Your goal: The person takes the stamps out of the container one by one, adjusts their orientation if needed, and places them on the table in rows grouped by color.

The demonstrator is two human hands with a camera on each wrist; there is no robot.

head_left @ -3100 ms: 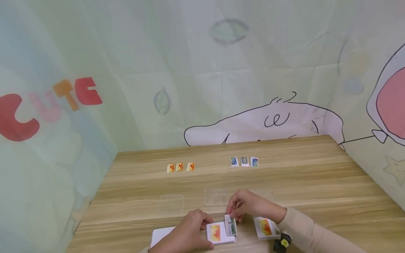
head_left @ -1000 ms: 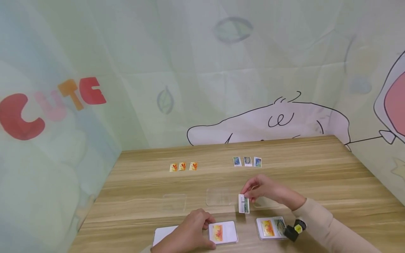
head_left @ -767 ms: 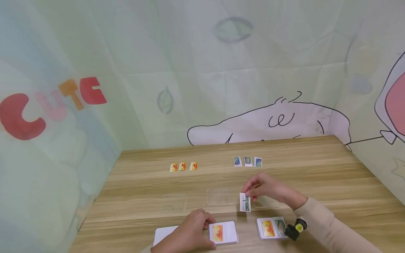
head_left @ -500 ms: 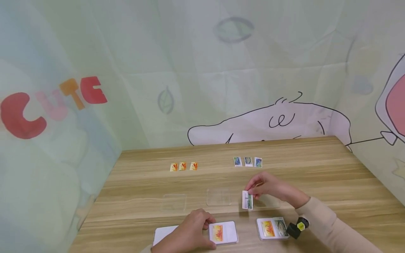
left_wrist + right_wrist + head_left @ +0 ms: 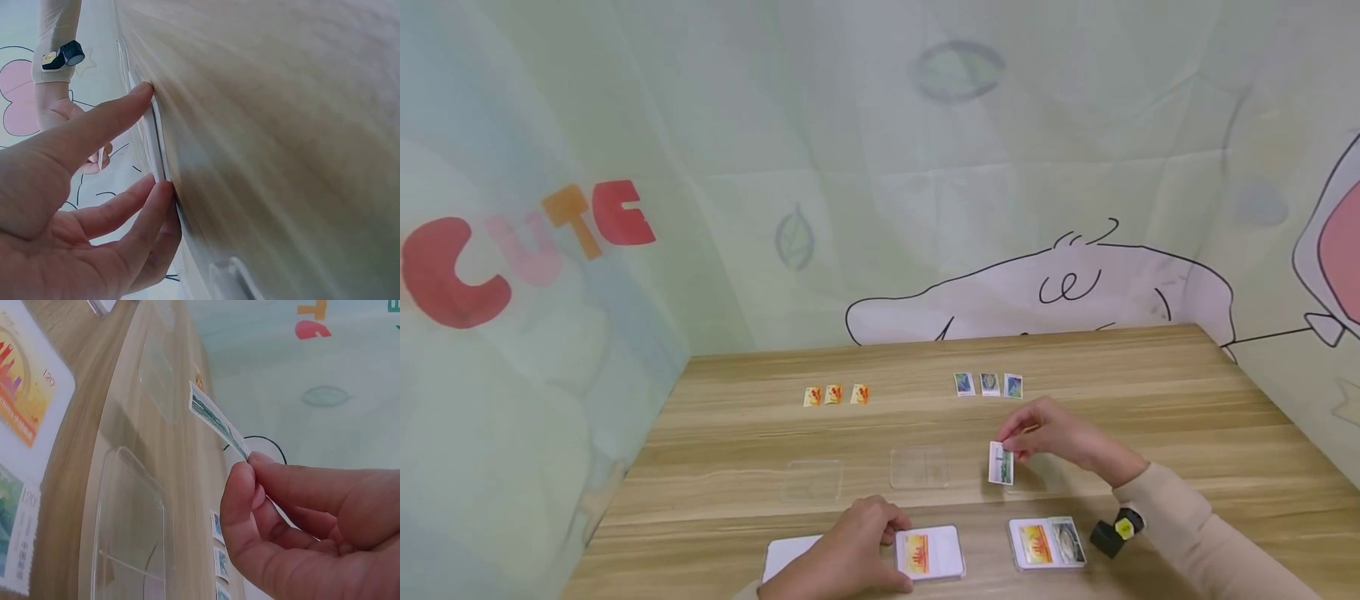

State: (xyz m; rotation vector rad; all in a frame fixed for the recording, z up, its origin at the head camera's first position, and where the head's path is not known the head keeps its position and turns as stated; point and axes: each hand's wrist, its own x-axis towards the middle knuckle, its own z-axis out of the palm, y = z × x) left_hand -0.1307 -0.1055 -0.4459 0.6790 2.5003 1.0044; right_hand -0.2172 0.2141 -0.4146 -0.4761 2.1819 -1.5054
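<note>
Gripping white card [image 5: 940,552] with left hand [image 5: 859,548], bottom centre; pinching stamp [image 5: 999,465] in right hand [image 5: 1058,439], right of centre; probably light, easily creased; best held by edges.

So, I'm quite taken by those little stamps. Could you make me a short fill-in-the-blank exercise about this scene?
1. The green-and-white stamp is pinched in the person's ____ hand.
2. From the person's viewpoint, the loose orange stamps lie to the ____ of the loose blue stamps.
3. The number of stamps visible on the white card at the left hand is ____.

Missing words: right; left; one.
</note>
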